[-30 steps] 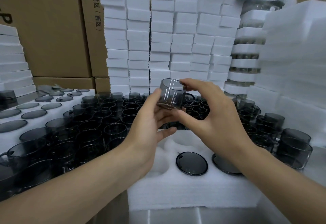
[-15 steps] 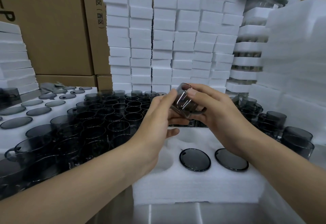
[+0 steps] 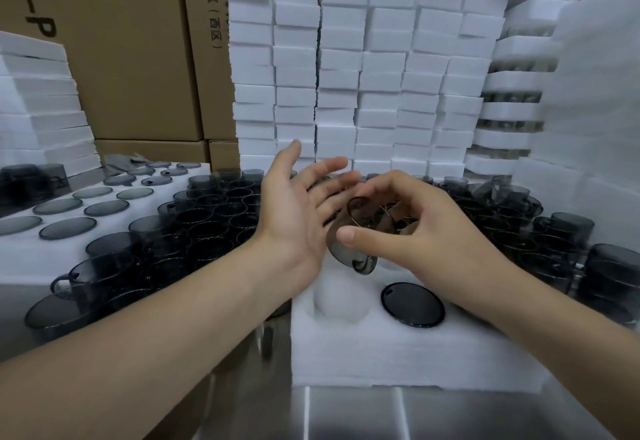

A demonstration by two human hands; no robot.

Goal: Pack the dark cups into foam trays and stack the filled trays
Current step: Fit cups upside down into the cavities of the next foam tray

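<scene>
My right hand [image 3: 412,231] grips a dark smoky cup [image 3: 349,242], tilted over with its handle pointing down, just above the white foam tray [image 3: 398,356]. The cup hangs over an empty round pocket [image 3: 337,296] at the tray's left. One dark disc [image 3: 412,304], the base of an upturned cup, fills the pocket beside it. My left hand [image 3: 298,207] is flat and spread, palm toward the cup, and holds nothing.
Many loose dark cups [image 3: 207,218] crowd the table to the left and behind; more stand at right [image 3: 568,238]. A filled foam tray [image 3: 62,218] lies at left. Stacks of foam trays [image 3: 346,69] and cardboard boxes [image 3: 131,58] form the back wall. Steel tabletop [image 3: 415,415] in front.
The cup has come down from chest height and tipped over toward the tray. My left hand has let go of it and spread flat; my right hand alone holds it.
</scene>
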